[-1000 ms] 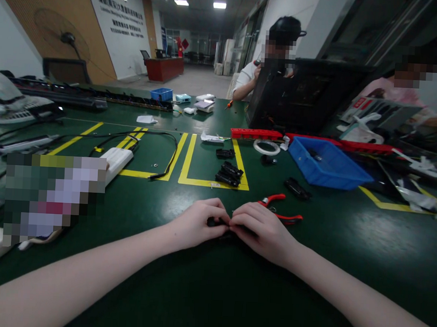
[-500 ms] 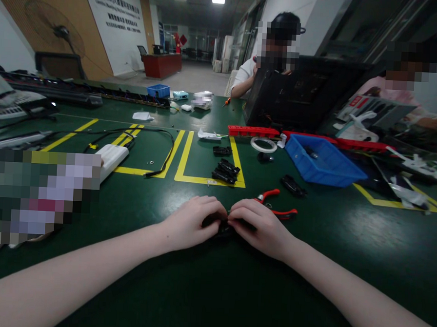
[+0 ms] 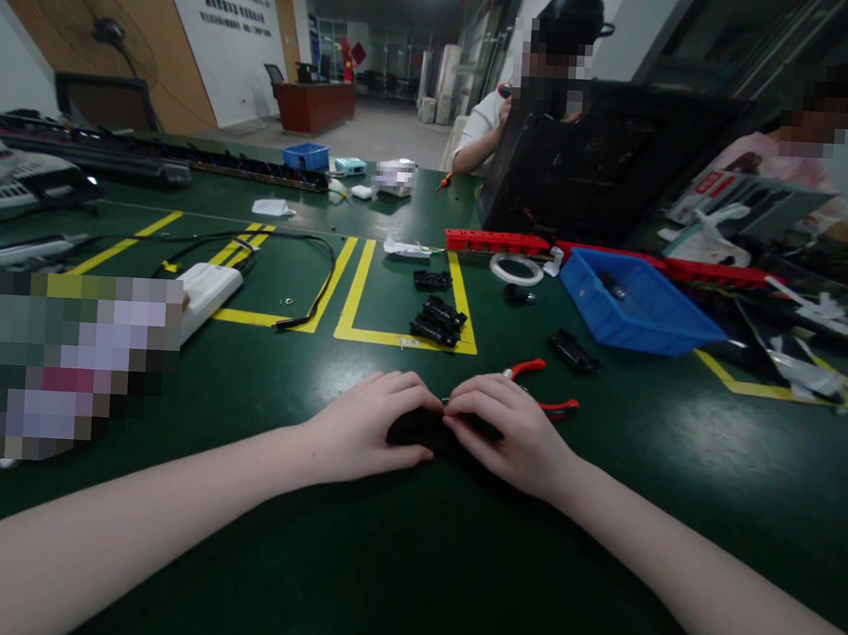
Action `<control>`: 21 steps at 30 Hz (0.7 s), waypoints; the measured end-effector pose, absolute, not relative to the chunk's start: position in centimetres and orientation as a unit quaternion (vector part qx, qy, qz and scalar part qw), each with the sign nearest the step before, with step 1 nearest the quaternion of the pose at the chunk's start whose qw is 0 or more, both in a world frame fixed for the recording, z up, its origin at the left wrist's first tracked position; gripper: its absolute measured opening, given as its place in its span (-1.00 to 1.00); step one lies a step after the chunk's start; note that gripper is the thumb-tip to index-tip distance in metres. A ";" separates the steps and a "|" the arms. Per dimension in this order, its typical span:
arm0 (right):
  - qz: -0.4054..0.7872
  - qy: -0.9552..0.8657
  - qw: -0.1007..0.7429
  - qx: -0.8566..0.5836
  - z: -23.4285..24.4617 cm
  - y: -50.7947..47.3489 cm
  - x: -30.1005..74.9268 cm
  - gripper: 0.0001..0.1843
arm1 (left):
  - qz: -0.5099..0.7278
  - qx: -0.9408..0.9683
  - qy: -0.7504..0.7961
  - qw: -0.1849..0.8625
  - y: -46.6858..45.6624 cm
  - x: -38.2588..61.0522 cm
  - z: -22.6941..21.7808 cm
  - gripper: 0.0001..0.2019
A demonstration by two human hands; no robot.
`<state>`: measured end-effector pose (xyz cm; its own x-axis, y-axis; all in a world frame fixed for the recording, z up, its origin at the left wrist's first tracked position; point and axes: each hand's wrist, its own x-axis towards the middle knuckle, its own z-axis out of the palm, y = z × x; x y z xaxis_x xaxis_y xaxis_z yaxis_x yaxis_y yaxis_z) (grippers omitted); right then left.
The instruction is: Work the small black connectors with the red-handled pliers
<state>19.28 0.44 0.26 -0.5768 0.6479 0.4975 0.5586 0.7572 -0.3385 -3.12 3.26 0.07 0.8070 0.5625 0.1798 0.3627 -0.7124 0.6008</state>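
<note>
Left hand [image 3: 372, 419], right hand [image 3: 517, 431], small black part [image 3: 412, 429] between them!
Left thumb spread from fingers; right fingertips together, on what I can't tell; red-handled pliers [image 3: 560, 407] at two o'clock.

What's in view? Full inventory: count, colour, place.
Table: 1, green, across the view
Yellow tape: several strips, yellow, on table
Covered part: at least 1, black, front centre, mostly hidden
Loose parts: 4, black, three in centre taped outline, one right
Pliers: 1, red-handled, right of centre
Ring: 1, white, beyond pliers
Trays: 2, blue, large right, small far side
Red strips: count unclear, red, behind large tray
Cable: count unclear, black, left
Large case: 1, black, far right of centre
People: 2, white and pink tops, far side
Desk: 1, red, background
Fan: 1, dark, back left
Other clutter: uncounted, mixed, both sides
Left hand: 1, bare, at covered part
Right hand: 1, bare, at covered part
</note>
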 end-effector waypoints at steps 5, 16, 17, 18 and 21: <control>0.114 -0.867 0.325 -0.360 0.2 0.4 19.4 -0.94 | 0.199 0.878 0.250 0.356 3.8 -3.2 -0.1 -0.61; 0.184 -0.850 0.313 -0.382 0.6 0.7 19.3 -0.91 | 0.211 0.854 0.267 0.394 4.0 -3.0 -0.3 -0.64; 0.192 -0.845 0.316 -0.386 0.6 0.7 19.2 -0.91 | 0.214 0.854 0.269 0.391 4.0 -3.0 -0.3 -0.61; 0.200 -0.839 0.321 -0.392 0.6 0.7 19.2 -0.91 | 0.218 0.855 0.270 0.386 4.0 -3.0 -0.3 -0.58; 0.223 -0.817 0.340 -0.409 0.6 0.7 19.1 -0.91 | 0.234 0.857 0.271 0.371 4.0 -3.0 -0.4 -0.57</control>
